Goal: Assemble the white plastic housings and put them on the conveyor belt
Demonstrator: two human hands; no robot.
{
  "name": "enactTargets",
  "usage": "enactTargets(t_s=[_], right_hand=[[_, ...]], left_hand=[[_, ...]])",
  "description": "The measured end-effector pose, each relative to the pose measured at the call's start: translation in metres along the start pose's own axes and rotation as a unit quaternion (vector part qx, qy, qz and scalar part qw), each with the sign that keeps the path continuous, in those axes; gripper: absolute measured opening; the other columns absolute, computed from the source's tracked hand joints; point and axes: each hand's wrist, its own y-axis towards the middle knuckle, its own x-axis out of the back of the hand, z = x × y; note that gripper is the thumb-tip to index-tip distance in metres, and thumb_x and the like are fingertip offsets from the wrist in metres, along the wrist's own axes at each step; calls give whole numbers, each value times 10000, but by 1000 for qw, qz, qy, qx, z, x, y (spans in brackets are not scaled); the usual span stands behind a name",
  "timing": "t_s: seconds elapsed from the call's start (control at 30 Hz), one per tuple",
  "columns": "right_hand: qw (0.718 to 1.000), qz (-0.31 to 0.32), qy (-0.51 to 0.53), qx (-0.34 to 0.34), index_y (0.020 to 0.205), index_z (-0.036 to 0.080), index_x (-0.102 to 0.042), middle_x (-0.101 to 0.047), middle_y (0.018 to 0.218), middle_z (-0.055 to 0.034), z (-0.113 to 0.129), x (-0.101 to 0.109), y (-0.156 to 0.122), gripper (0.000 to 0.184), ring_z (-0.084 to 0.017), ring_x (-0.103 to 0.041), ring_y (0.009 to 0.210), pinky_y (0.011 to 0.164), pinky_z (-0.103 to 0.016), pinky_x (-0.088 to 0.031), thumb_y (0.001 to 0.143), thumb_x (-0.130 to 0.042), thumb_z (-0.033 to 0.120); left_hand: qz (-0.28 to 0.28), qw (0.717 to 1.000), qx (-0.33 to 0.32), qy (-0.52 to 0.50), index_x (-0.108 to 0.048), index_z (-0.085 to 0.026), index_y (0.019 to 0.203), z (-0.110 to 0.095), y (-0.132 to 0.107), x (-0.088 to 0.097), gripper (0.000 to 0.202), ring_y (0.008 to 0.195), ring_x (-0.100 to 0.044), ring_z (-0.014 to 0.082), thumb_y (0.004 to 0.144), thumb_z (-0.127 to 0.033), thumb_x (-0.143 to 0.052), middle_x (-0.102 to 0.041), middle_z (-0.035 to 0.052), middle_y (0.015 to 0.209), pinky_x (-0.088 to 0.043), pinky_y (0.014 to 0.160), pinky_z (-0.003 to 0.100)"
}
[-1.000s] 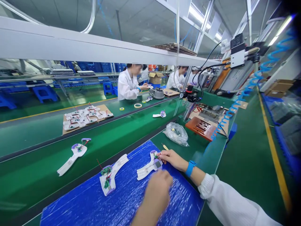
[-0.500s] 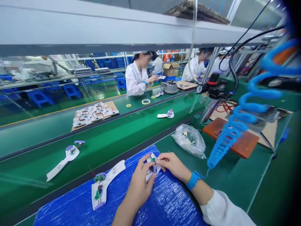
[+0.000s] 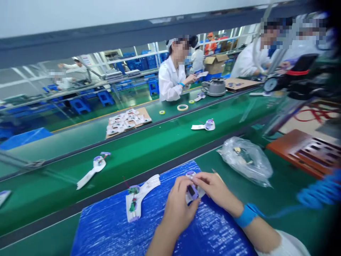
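A small white housing with a purple frame around a dark window (image 3: 192, 192) lies over the blue mat, mostly covered by my fingers. My left hand (image 3: 179, 199) is closed around its left side, thumb at the near edge. At the housing's upper right, my right hand (image 3: 214, 186) has thumb and fingers pinched together on it; what lies between the fingertips is hidden. A thin pointed stick (image 3: 217, 173) shows behind the right hand's knuckles. Left of my hands, a second white housing (image 3: 144, 192) with green circuit boards and a red wire rests on the mat.
A blue film-wrapped mat (image 3: 112, 227) lies under my hands. Along the green conveyor (image 3: 149, 145) are several white housings. A clear plastic bag (image 3: 246, 161), a brown fixture block (image 3: 301, 153) and a coiled blue hose (image 3: 319, 192) are at right. Co-workers sit across the line.
The camera view has turned left, so the scene shifts right. The dark window with its purple frame now faces up between my hands, where a green board showed before.
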Motion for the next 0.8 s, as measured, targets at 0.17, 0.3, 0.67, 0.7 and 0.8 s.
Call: enactTargets(t_s=[0.17, 0.3, 0.67, 0.7, 0.8], right_hand=[[1000, -4, 1, 1, 744, 201, -679, -579, 625, -15, -8, -1, 0, 320, -171, -509, 587, 561, -289, -407, 853, -586, 488], [1000, -10, 12, 3, 796, 203, -641, -590, 690, -19, -7, -2, -4, 294, -171, -505, 623, 576, -286, -396, 874, -564, 476], [990, -18, -122, 63, 850, 197, -613, -529, 692, 19, 1, -5, -13, 206, -122, -410, 574, 541, -251, -311, 936, -515, 357], [991, -13, -118, 64, 852, 196, -613, -529, 702, 17, 0, -5, -13, 215, -121, -406, 577, 543, -249, -313, 939, -509, 363], [992, 2, -102, 70, 867, 198, -622, -531, 729, 11, -2, -6, -14, 236, -122, -407, 594, 560, -248, -323, 947, -497, 381]], left_hand=[[-47, 998, 18, -44, -507, -243, 1120, 3, 0, 0, 466, 1104, -524, 194, 725, -19, -614, -570, 41, 1177, -422, 969, 354], [-75, 994, 68, -40, -542, -233, 1120, 5, 3, 2, 315, 984, -549, 195, 821, -193, -631, -561, 62, 1132, -462, 789, 306], [-71, 997, 27, -31, -553, -208, 879, 22, 3, 4, 54, 1213, -509, 249, 839, -171, -560, -558, 91, 1271, -400, 1011, 443], [-64, 998, 11, -9, -573, -219, 915, 21, 3, 4, 86, 1221, -505, 246, 851, -169, -545, -568, 80, 1272, -392, 1023, 454], [-43, 998, -1, 38, -567, -277, 1149, 18, 2, 4, 308, 1163, -544, 227, 866, -160, -533, -599, 54, 1256, -431, 984, 434]])
